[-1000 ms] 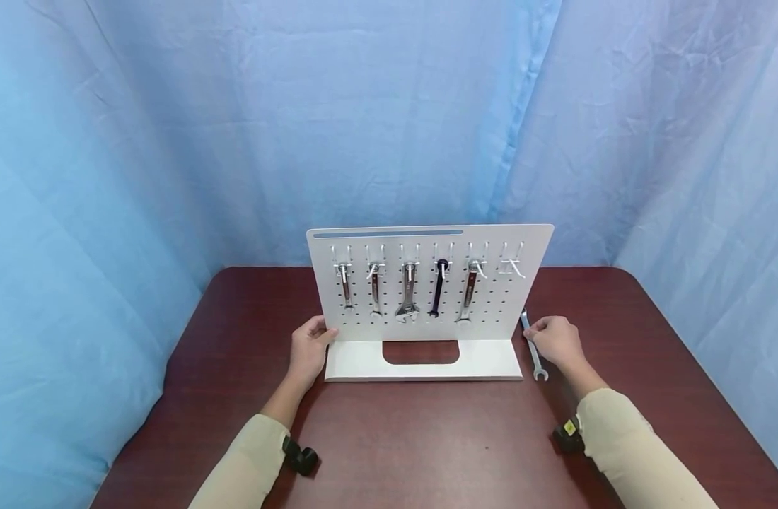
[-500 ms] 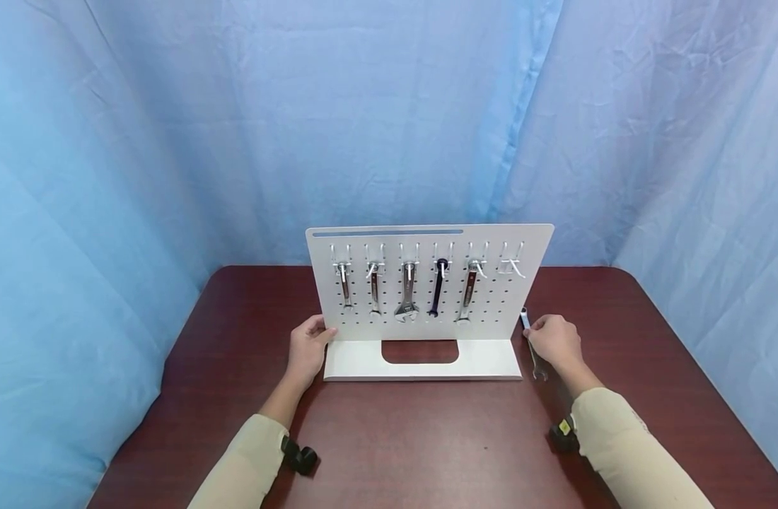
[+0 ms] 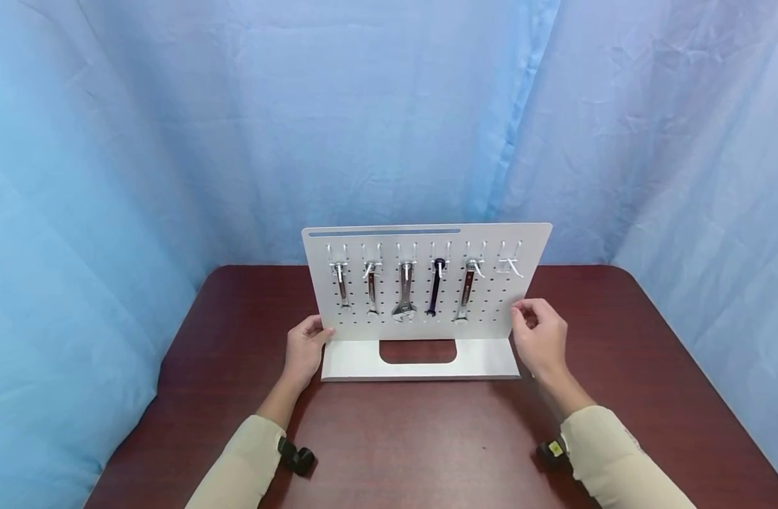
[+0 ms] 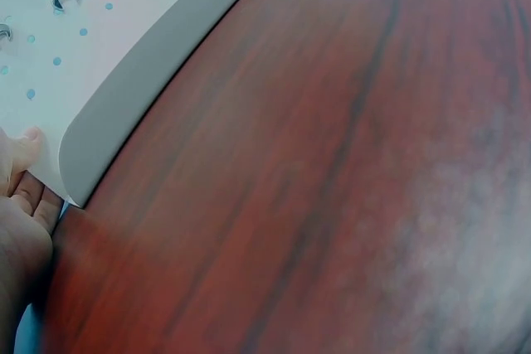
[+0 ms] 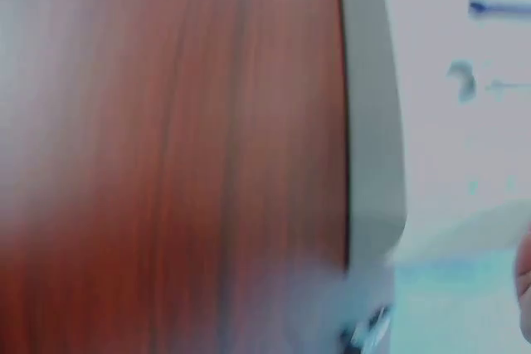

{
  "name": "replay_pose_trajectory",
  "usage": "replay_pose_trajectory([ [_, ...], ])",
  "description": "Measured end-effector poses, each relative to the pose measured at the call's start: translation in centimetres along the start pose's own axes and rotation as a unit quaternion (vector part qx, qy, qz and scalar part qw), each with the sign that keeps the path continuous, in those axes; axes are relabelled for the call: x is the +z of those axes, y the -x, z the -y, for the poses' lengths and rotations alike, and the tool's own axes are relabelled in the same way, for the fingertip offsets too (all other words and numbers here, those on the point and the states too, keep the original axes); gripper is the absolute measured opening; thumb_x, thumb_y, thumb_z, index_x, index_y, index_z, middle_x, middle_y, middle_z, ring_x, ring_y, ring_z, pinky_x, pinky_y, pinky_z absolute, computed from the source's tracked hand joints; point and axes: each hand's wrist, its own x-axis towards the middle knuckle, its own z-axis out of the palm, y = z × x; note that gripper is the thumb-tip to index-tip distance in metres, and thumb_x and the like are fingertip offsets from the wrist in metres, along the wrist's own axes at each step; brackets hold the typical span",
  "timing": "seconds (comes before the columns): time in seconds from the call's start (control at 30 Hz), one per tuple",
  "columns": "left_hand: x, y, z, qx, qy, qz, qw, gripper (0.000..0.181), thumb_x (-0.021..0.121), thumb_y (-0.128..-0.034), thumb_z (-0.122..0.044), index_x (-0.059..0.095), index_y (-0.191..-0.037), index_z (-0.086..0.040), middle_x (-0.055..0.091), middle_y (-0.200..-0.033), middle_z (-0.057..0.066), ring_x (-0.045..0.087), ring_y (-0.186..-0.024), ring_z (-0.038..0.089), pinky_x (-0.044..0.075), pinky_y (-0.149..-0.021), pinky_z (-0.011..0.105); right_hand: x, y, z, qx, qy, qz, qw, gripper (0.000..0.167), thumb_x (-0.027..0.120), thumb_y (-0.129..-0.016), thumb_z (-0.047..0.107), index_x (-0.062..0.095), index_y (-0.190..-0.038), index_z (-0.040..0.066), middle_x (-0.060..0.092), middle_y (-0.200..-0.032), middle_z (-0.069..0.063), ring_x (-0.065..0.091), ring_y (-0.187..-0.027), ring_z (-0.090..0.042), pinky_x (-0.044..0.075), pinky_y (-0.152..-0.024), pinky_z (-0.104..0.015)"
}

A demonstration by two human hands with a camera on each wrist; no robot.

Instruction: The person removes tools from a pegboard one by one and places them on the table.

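A white pegboard stand (image 3: 421, 360) stands upright on the table with several wrenches hanging from its hooks. At its lower left edge my left hand (image 3: 304, 348) grips the board, thumb in front and fingers behind. My right hand (image 3: 542, 339) is raised by the board's right edge, fingers curled in a pinch. The wrench (image 5: 372, 333) it holds is mostly hidden in the head view; one end shows, blurred, in the right wrist view. Hanging tools include an adjustable wrench (image 3: 404, 297) and a black wrench (image 3: 436, 286). The rightmost hook (image 3: 510, 265) is bare.
A dark red wooden table (image 3: 402, 438) extends around the stand. Light blue curtains (image 3: 376, 127) enclose the back and sides. Black wrist cameras (image 3: 296, 458) are strapped over the sleeves.
My right hand has lifted the wrench off the table and moved up and left toward the board's right edge. My left hand stays on the board, which has shifted very slightly left in view.
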Motion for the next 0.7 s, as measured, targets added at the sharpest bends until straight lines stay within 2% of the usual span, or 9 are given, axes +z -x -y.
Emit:
replay_pose_trajectory([
  [0.1,-0.2,-0.1,-0.1,-0.003,-0.001,0.003,1.0,0.021,0.071,-0.0928,-0.002,0.071,-0.114,0.0,0.07,-0.106,0.015,0.067,-0.101,0.024,0.054,-0.081,0.025,0.7,0.3,1.9,-0.032,-0.055,-0.005,0.998,0.007,0.068,-0.089,-0.005,0.072,-0.092,0.0,0.065,-0.083,-0.008,0.053,-0.069,-0.004,0.041,-0.062,-0.01],
  [0.23,-0.2,0.0,-0.1,-0.008,-0.006,0.006,0.9999,0.02,0.07,-0.0937,-0.003,0.072,-0.114,-0.001,0.07,-0.105,0.014,0.067,-0.101,0.024,0.054,-0.081,0.025,1.7,0.3,3.7,-0.027,-0.109,0.017,0.9936,0.012,0.069,-0.09,-0.005,0.074,-0.101,-0.001,0.07,-0.091,-0.012,0.06,-0.078,-0.004,0.048,-0.068,-0.01],
  [0.33,-0.2,-0.1,0.0,-0.011,-0.003,0.004,0.9999,0.02,0.07,-0.0935,-0.002,0.072,-0.114,0.0,0.07,-0.105,0.014,0.066,-0.099,0.023,0.054,-0.08,0.024,2.6,0.2,4.6,-0.013,-0.132,0.036,0.9905,0.019,0.07,-0.09,-0.004,0.073,-0.109,-0.001,0.072,-0.098,-0.014,0.063,-0.084,-0.007,0.049,-0.071,-0.011],
  [0.47,-0.1,-0.1,0.1,-0.007,0.001,0.005,1.0,0.021,0.07,-0.0933,-0.002,0.071,-0.114,0.001,0.07,-0.105,0.015,0.066,-0.1,0.024,0.054,-0.08,0.023,3.5,0.0,5.3,0.014,-0.156,0.052,0.9862,0.025,0.071,-0.09,-0.003,0.071,-0.115,-0.001,0.072,-0.099,-0.015,0.062,-0.081,-0.008,0.048,-0.068,-0.012],
  [0.7,-0.1,-0.2,0.0,-0.01,0.0,0.004,0.9999,0.021,0.07,-0.093,-0.002,0.071,-0.114,0.0,0.07,-0.105,0.015,0.066,-0.101,0.024,0.054,-0.08,0.023,4.4,-0.6,6.3,0.08,-0.195,0.086,0.9737,0.02,0.071,-0.091,-0.001,0.069,-0.111,-0.007,0.066,-0.09,-0.016,0.057,-0.071,-0.005,0.045,-0.061,-0.014],
])
